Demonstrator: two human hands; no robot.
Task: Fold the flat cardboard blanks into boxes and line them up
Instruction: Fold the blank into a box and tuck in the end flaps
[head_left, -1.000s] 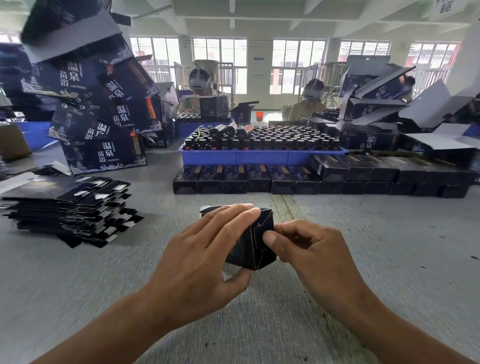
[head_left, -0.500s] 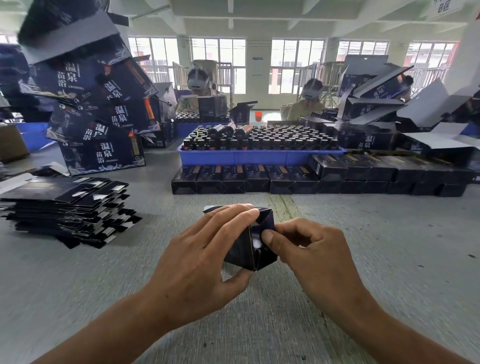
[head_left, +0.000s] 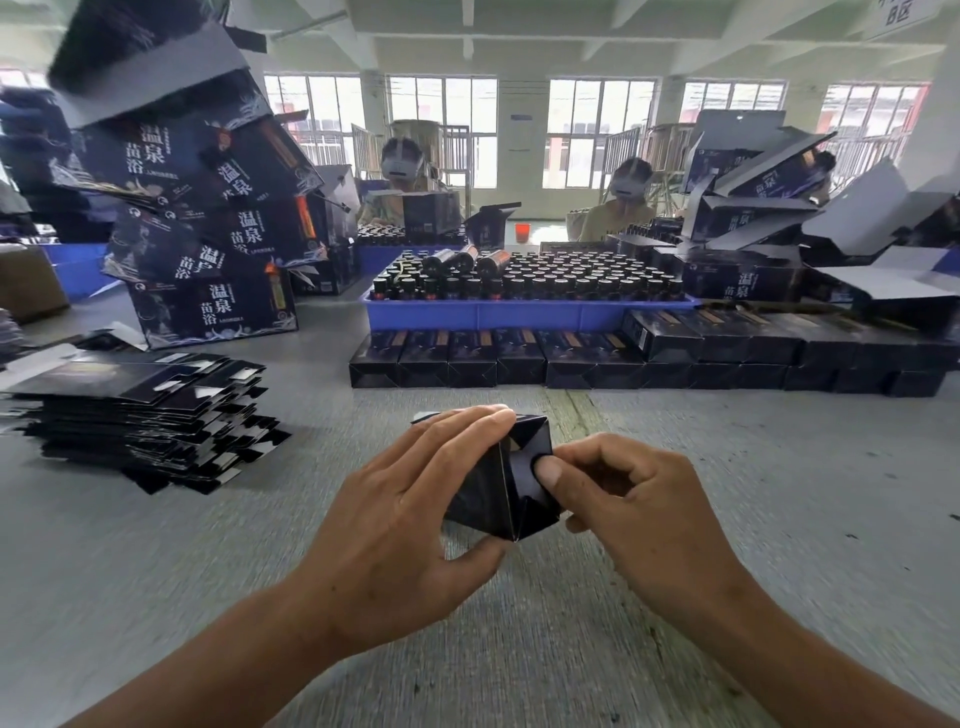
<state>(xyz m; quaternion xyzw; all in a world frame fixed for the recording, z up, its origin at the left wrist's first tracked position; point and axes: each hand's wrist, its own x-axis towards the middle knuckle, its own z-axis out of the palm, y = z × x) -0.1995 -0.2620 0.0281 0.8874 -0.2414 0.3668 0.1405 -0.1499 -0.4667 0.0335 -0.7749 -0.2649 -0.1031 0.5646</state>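
Small glossy black cardboard box (head_left: 485, 493), half folded, end flaps angled inward, held above the grey desk (head_left: 753, 467), nearer than the blue tray (head_left: 519, 314). Left hand (head_left: 400, 525) fingers wrapped round it; right hand (head_left: 644, 514) thumb pressing a flap.

The setting is a packaging workshop on a factory floor. Ahead of the held box (head_left: 511, 480), finished boxes (head_left: 613, 364) stand in a row against a blue tray (head_left: 524, 314) filled with dark capped bottles (head_left: 550, 280). Left of the grip lies a stack of flat blanks (head_left: 145, 415); beyond it, printed cartons (head_left: 208, 218) are piled high. Open cartons (head_left: 769, 208) are heaped to the far right. Across the grey table (head_left: 779, 493), two workers (head_left: 621, 208) sit, apparently packing. Large windows (head_left: 597, 132) line the far wall.
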